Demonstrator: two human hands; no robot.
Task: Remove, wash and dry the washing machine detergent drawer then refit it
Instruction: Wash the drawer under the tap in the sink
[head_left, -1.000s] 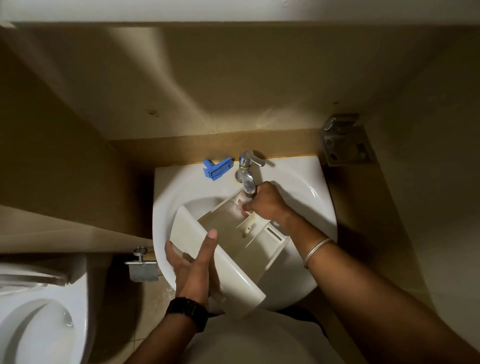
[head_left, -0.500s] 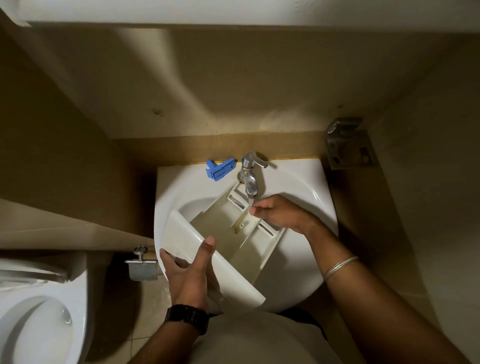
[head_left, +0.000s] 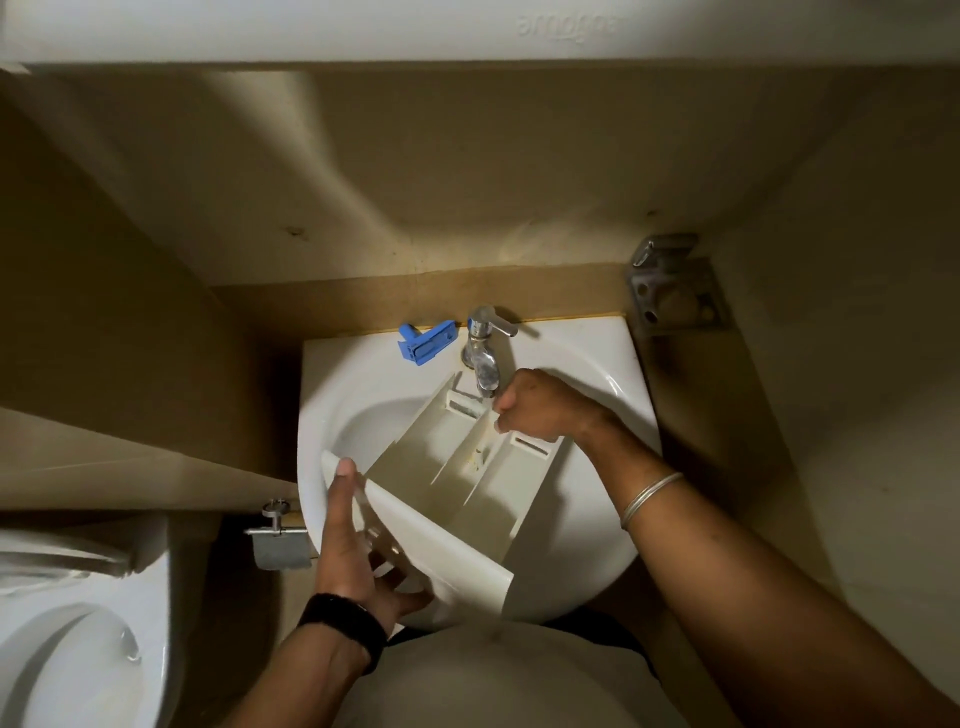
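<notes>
The white detergent drawer (head_left: 452, 467) lies slanted across the white sink (head_left: 587, 358), its open compartments facing up and its back end under the chrome tap (head_left: 483, 353). My left hand (head_left: 353, 540) holds the drawer's curved front panel, thumb on its top edge and fingers under it. My right hand (head_left: 540, 405) is at the drawer's back end beside the tap spout, fingers curled against the middle divider. A blue drawer insert (head_left: 426, 343) lies on the sink's rim left of the tap.
A toilet (head_left: 78, 623) stands at the lower left. A metal paper holder (head_left: 280, 540) hangs on the wall between toilet and sink. A metal bracket (head_left: 675, 286) sits at the back right corner. Walls close in on both sides.
My left hand slid from the middle of the front panel toward its left end. My right hand stayed at the drawer's back end by the tap. The drawer turned slightly in the sink.
</notes>
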